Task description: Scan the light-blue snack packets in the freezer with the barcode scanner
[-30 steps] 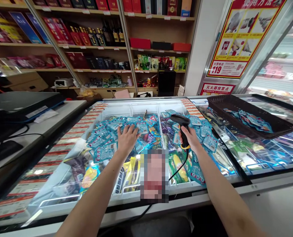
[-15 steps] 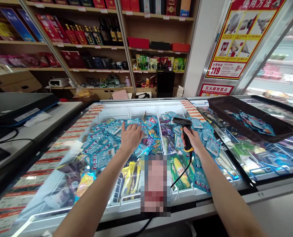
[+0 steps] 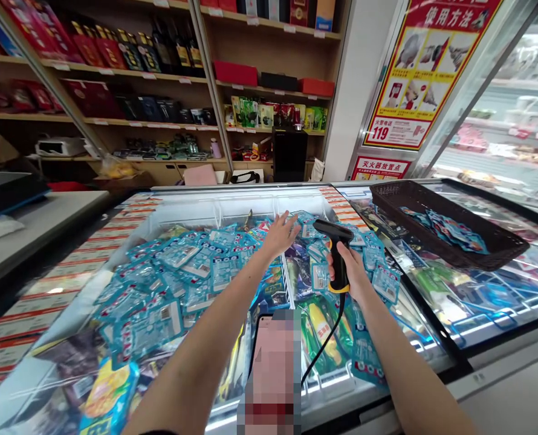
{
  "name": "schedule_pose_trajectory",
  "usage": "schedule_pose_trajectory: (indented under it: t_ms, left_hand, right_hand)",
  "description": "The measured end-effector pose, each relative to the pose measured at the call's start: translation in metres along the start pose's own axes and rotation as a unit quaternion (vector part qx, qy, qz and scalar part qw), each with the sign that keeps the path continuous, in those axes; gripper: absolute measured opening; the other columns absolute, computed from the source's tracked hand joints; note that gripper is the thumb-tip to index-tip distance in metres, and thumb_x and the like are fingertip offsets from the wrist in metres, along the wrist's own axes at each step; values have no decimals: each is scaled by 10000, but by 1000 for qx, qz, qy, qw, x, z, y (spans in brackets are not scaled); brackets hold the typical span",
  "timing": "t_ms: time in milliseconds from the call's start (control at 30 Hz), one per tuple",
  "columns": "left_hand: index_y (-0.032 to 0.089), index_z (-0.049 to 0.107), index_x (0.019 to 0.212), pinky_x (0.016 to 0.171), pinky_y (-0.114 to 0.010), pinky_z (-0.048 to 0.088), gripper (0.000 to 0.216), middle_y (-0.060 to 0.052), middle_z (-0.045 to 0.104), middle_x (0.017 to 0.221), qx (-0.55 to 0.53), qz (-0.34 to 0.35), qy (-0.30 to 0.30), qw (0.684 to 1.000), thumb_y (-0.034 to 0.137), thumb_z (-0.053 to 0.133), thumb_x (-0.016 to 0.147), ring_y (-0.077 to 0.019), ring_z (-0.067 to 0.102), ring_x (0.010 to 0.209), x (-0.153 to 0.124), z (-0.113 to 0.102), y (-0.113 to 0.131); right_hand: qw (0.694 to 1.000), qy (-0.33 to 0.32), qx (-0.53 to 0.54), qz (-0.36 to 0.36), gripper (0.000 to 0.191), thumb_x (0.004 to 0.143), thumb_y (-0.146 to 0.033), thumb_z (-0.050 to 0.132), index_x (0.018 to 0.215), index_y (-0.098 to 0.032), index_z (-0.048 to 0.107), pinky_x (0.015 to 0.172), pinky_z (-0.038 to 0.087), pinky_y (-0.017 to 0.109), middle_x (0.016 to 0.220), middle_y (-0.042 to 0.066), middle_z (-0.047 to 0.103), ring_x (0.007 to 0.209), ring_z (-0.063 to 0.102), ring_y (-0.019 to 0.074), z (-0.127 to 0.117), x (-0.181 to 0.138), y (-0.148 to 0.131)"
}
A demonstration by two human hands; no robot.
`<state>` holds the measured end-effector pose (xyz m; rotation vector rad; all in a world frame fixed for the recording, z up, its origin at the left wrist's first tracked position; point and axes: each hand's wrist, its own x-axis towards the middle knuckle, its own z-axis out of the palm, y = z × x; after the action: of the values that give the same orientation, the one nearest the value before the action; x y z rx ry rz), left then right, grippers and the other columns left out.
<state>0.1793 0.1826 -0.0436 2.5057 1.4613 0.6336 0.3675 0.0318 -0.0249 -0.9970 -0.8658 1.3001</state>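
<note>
Freezer (image 3: 185, 210): stood before the person; counter (image 3: 69, 211) to its left, shelves (image 3: 269, 51) behind.
Left packets (image 3: 199, 263): lay overlapping across the freezer's left section.
Divider (image 3: 288, 284): ran front to back between left packets and right packets (image 3: 385, 281).
Left hand (image 3: 280, 234): was above the divider's far end.
Right hand (image 3: 354, 269): was right of the divider, around the scanner (image 3: 339, 269).
Phone (image 3: 266, 362): lay near the front edge, between the forearms.
Basket (image 3: 500, 257): sat right of the scanner; basket packets (image 3: 457, 231) inside.
Poster (image 3: 405, 90): hung behind the basket, right of the shelves.
</note>
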Motion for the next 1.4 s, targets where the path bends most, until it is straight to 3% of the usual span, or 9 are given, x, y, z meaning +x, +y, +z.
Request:
schedule_pose_trajectory:
  t_ms: [167, 333, 467, 600, 833, 967, 1067, 1233, 1400]
  left_hand:
    - [396, 318, 1519, 1124, -717, 152, 685, 18, 117, 1661, -12, -41, -47, 998, 702, 190, 920, -428, 39, 1504, 46, 24, 10]
    - [421, 372, 1488, 1098, -765, 81, 630, 22, 248, 1630, 31, -26, -98, 994, 671, 275, 918, -450, 108, 1489, 63, 33, 17]
    - [413, 499, 1404, 1092, -736, 173, 620, 4, 361, 1580, 52, -7, -84, 995, 712, 329, 888, -436, 272, 1434, 42, 27, 17]
    - [415, 501, 1400, 1083, -723, 203, 632, 3, 385, 1565, 63, -3, -48, 997, 725, 278, 896, -434, 297, 1411, -7, 17, 21]
    - [410, 537, 1366, 985, -618, 384, 501, -22, 496, 1475, 127, -17, 4, 992, 559, 260, 976, -383, 458, 1271, -78, -6, 37]
    - [316, 592, 1307, 877, -490, 481, 449, -105, 606, 1295, 155, -33, -17, 987, 463, 309, 991, -346, 539, 1175, -76, -25, 34]
    - [248, 630, 1210, 948, -453, 464, 390, -118, 591, 1308, 146, -38, -44, 988, 431, 372, 982, -325, 525, 1237, -62, -31, 31]
    - [196, 521, 1289, 963, -404, 464, 469, -151, 622, 1257, 110, -65, -108, 986, 334, 630, 854, -299, 588, 1188, -39, -29, 31]
    - [165, 542, 1241, 978, -459, 451, 680, -203, 547, 1313, 117, -97, -48, 987, 404, 803, 660, -386, 510, 1259, -41, -35, 20]
  right_hand:
    - [1000, 18, 13, -8, 537, 765, -640, 666, 1051, -188, 620, 359, 417, 238, 669, -18, 568, 429, 491, 98, 1, 4, -1]
    - [1000, 15, -6, -6, 514, 780, -643, 639, 1044, -203, 615, 363, 420, 250, 669, -8, 568, 428, 490, 107, 1, 5, -2]
    - [1000, 17, -18, -8, 517, 775, -663, 625, 1018, -207, 608, 359, 413, 254, 653, -7, 560, 421, 481, 110, 1, 6, -1]
    - [1000, 5, -27, 1, 476, 776, -648, 643, 974, -217, 606, 361, 406, 248, 633, -5, 571, 423, 489, 114, 3, 3, 2]
    - [999, -25, -27, -3, 483, 743, -646, 680, 934, -211, 595, 370, 410, 244, 655, -18, 585, 433, 493, 102, 5, -6, 2]
    - [999, -23, -22, 0, 501, 722, -662, 688, 917, -211, 595, 366, 413, 250, 639, -17, 586, 434, 502, 109, 3, -7, 2]
    - [1000, -23, -22, 0, 495, 715, -662, 693, 904, -214, 594, 361, 406, 249, 610, -17, 577, 422, 495, 110, 3, -8, 1]
    - [999, -33, -37, -1, 467, 727, -660, 679, 852, -224, 564, 369, 411, 250, 617, -15, 586, 419, 495, 108, 3, -8, -1]
    - [998, -43, -41, -9, 477, 713, -673, 684, 832, -230, 553, 371, 407, 251, 596, -25, 569, 424, 495, 112, 3, -7, 0]
